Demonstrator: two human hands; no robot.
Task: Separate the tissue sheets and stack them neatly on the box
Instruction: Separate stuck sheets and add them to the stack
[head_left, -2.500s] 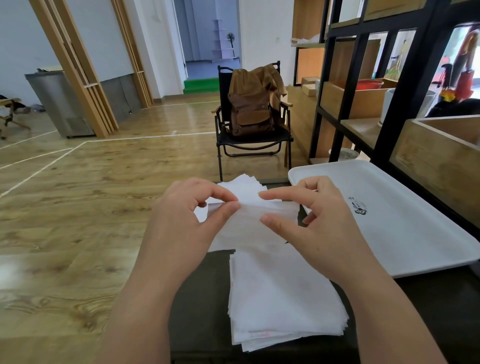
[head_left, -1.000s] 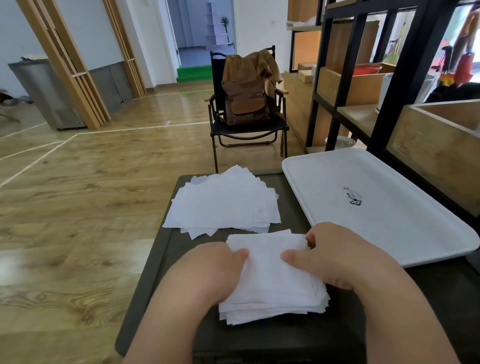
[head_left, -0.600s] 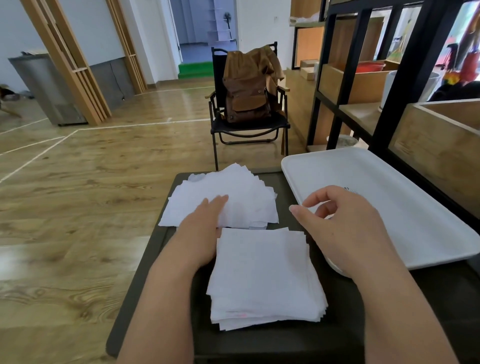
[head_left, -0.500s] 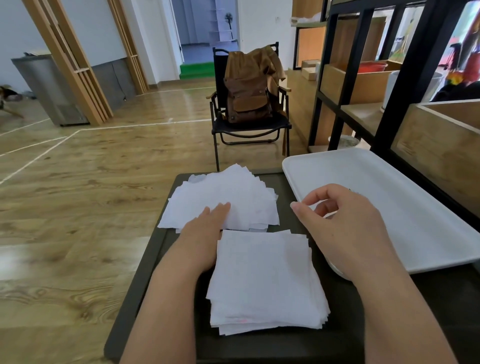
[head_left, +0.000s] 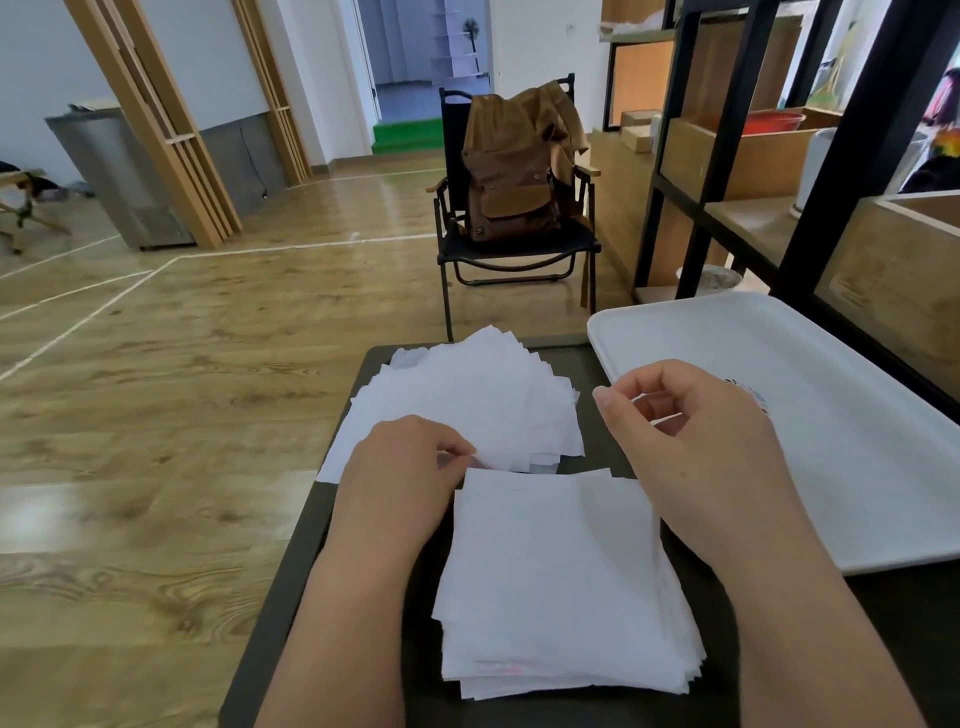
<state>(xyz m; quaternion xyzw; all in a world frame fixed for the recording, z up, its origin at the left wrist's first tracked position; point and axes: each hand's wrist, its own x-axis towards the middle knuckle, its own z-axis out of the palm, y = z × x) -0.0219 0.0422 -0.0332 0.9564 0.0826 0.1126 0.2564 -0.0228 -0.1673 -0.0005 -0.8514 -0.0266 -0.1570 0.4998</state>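
Left hand (head_left: 400, 478) fingers curled at the near stack's (head_left: 561, 587) 11 o'clock corner, can't tell if pinching. Right hand (head_left: 696, 447) loosely curled, holding nothing, above the dark box (head_left: 332, 530).

single head cam, wide-angle, worn by the person, pitched forward and down. close range on the dark box top (head_left: 311, 545), both forearms entering from the bottom edge, left hand (head_left: 400, 483) and right hand (head_left: 691, 441) mid-frame. white tray (head_left: 857, 467) at right, cut off by nothing but the shelf frame (head_left: 727, 130) above it. upper half looks across wood floor (head_left: 156, 364) to a chair (head_left: 514, 249) and a doorway (head_left: 426, 67). edges bow from lens distortion. no second view, so no overlap
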